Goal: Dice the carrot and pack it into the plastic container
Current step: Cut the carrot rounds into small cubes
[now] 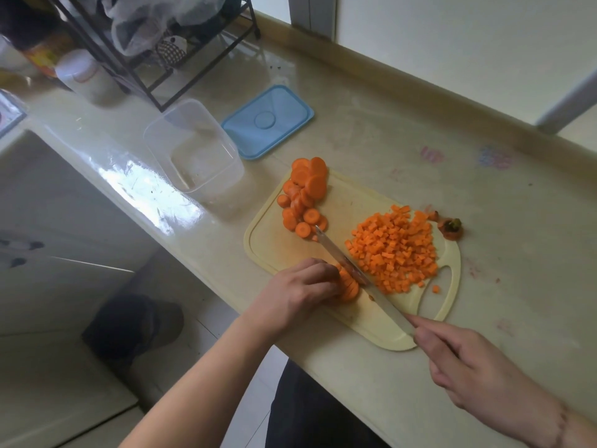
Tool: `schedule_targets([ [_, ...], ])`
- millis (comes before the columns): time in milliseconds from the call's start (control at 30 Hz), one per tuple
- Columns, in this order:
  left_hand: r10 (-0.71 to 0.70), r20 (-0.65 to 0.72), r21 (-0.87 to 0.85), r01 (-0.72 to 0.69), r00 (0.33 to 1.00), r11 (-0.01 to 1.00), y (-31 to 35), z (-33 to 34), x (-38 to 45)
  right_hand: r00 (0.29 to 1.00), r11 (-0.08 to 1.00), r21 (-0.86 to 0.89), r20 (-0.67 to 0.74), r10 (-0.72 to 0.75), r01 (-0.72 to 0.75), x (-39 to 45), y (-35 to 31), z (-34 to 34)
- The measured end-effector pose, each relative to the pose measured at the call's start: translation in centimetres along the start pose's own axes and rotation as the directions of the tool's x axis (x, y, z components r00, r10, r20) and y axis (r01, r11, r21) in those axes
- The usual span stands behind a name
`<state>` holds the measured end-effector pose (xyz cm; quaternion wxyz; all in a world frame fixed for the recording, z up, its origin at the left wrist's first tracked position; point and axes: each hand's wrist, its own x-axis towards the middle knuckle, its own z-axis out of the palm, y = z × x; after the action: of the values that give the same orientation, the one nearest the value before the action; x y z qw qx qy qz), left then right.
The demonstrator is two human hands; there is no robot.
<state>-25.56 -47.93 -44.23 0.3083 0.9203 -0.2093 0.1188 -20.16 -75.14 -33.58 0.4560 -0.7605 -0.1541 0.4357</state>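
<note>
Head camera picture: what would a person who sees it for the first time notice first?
The heap of small orange carrot cubes on the right half of the pale yellow plastic cutting board, with orange carrot rounds piled at its far left corner. Near the front edge, the left hand holds stacked slices while the right hand grips a long steel knife. The clear plastic container stands beyond, empty.

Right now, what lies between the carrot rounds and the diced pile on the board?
Head view: only the knife tip and bare cutting board separate the carrot rounds from the diced pile.
</note>
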Motion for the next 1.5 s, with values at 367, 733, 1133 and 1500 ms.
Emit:
schedule_targets([
  [367, -0.027, -0.041, 0.104, 0.031, 0.999, 0.994, 1.1, 0.0, -0.5, 1.000, 1.000, -0.003, -0.021, 0.002, -0.003, -0.4, 0.1, -0.4],
  [733, -0.104, -0.133, 0.073, 0.115, 0.986, 0.991, 2.6, 2.9, -1.0, 0.994, 0.993, -0.061, 0.017, 0.106, -0.104, -2.8, -0.6, -0.7],
  [1133, -0.087, -0.189, 0.032, 0.095, 0.978, 0.995, 2.5, 3.2, -0.6, 0.994, 0.972, -0.234, -0.103, -0.044, 0.018, -1.0, -0.9, 0.6],
  [1500, -0.091, -0.217, 0.068, 0.108, 0.972, 0.992, 3.0, 3.1, -0.7, 0.999, 0.993, -0.117, -0.050, -0.009, 0.003, -1.9, -0.7, 0.0],
])
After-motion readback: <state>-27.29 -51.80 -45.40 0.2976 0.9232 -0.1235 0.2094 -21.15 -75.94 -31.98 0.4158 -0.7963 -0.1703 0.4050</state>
